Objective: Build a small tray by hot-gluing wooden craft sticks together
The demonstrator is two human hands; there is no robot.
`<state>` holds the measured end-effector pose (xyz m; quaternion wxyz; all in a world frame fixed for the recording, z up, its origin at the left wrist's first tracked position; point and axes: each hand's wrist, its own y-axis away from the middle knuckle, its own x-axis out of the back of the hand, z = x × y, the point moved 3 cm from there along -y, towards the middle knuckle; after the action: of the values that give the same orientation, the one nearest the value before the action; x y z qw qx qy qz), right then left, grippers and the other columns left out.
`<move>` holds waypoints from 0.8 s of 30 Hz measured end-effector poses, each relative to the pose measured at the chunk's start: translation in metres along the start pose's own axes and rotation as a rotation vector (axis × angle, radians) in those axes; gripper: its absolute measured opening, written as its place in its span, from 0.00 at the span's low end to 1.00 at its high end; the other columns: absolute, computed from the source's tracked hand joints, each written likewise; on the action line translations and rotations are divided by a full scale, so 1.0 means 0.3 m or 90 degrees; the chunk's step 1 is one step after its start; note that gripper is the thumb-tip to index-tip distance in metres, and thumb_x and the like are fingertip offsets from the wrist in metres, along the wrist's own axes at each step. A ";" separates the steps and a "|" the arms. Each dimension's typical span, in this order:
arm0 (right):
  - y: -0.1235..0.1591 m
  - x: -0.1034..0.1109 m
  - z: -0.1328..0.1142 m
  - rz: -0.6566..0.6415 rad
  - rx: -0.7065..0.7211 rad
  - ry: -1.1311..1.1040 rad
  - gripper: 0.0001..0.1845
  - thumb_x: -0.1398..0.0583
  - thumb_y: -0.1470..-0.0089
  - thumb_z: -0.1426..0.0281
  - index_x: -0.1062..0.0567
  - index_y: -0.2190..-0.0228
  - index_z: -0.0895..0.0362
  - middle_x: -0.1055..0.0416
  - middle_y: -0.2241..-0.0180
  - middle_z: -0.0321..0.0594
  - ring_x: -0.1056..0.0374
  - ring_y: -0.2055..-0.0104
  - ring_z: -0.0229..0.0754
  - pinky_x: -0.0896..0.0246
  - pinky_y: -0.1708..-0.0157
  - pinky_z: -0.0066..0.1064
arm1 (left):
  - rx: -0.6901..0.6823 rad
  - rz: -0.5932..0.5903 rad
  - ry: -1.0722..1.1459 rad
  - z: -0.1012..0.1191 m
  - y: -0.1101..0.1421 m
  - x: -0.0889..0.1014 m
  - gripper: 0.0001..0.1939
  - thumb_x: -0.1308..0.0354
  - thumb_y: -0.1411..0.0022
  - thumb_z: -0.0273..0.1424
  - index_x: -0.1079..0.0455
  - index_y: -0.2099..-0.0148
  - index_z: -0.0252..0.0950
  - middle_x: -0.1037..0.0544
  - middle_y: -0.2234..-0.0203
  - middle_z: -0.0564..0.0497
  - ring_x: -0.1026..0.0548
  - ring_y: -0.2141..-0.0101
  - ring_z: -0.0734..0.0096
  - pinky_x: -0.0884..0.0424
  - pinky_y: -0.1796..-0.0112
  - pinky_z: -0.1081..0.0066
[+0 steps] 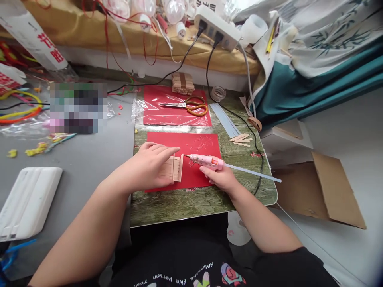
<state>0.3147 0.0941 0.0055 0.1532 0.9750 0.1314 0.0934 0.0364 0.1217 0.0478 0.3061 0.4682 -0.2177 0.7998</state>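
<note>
My left hand (154,165) is closed around a small structure of wooden craft sticks (177,169), its thumb along the near side and its fingers over the far side. The hand hides much of the structure's left part. In my right hand (220,175) is a pink hot glue gun (203,160), with a long translucent glue stick (254,172) poking out of its back. The gun's nozzle points left, close to the upright stick at the structure's right end; whether they touch I cannot tell. Beneath both lies a red sheet (209,143).
Scissors (191,105) lie on a plastic-wrapped red pack (152,115), with bundled craft sticks (182,83) behind. To the right are glue sticks (224,119), loose craft sticks (241,139), a tape roll (218,93) and a black cord (254,135). A white power bank (32,199) is at left.
</note>
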 end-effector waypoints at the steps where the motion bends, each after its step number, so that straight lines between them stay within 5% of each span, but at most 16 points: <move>1: -0.002 0.000 0.011 0.022 -0.015 -0.002 0.29 0.30 0.42 0.55 0.19 0.42 0.51 0.18 0.64 0.42 0.38 0.77 0.35 0.45 0.82 0.26 | 0.001 -0.002 0.005 -0.001 0.000 0.000 0.40 0.36 0.37 0.46 0.40 0.27 0.40 0.23 0.39 0.41 0.27 0.40 0.48 0.42 0.37 0.50; 6: -0.011 -0.006 0.040 0.023 -0.034 -0.007 0.29 0.31 0.41 0.54 0.20 0.41 0.50 0.23 0.72 0.38 0.45 0.81 0.32 0.47 0.84 0.25 | 0.008 -0.019 0.025 -0.009 0.002 -0.009 0.42 0.36 0.38 0.45 0.40 0.27 0.38 0.23 0.39 0.41 0.26 0.40 0.48 0.45 0.34 0.49; 11: -0.013 -0.008 0.028 -0.004 -0.008 -0.003 0.30 0.31 0.40 0.53 0.20 0.41 0.51 0.22 0.73 0.40 0.34 0.78 0.37 0.39 0.83 0.26 | 0.011 -0.030 0.035 -0.014 0.008 -0.020 0.41 0.37 0.37 0.45 0.42 0.26 0.39 0.24 0.38 0.43 0.25 0.40 0.53 0.50 0.29 0.50; 15: -0.015 -0.007 0.031 -0.006 -0.002 -0.006 0.30 0.31 0.41 0.52 0.20 0.41 0.50 0.19 0.70 0.42 0.26 0.71 0.43 0.28 0.75 0.30 | 0.018 -0.029 0.023 -0.010 0.007 -0.019 0.41 0.37 0.38 0.46 0.40 0.27 0.39 0.24 0.38 0.44 0.26 0.39 0.50 0.43 0.31 0.52; 24: -0.022 -0.010 0.046 0.005 -0.008 -0.016 0.31 0.30 0.44 0.50 0.19 0.43 0.51 0.17 0.65 0.45 0.23 0.67 0.48 0.24 0.73 0.35 | 0.036 -0.040 0.018 -0.010 0.011 -0.017 0.43 0.36 0.39 0.45 0.41 0.26 0.39 0.25 0.37 0.46 0.28 0.37 0.49 0.47 0.29 0.51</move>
<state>0.3135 0.0956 -0.0100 0.1605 0.9756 0.1253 0.0822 0.0341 0.1198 0.0416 0.3208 0.4720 -0.1759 0.8021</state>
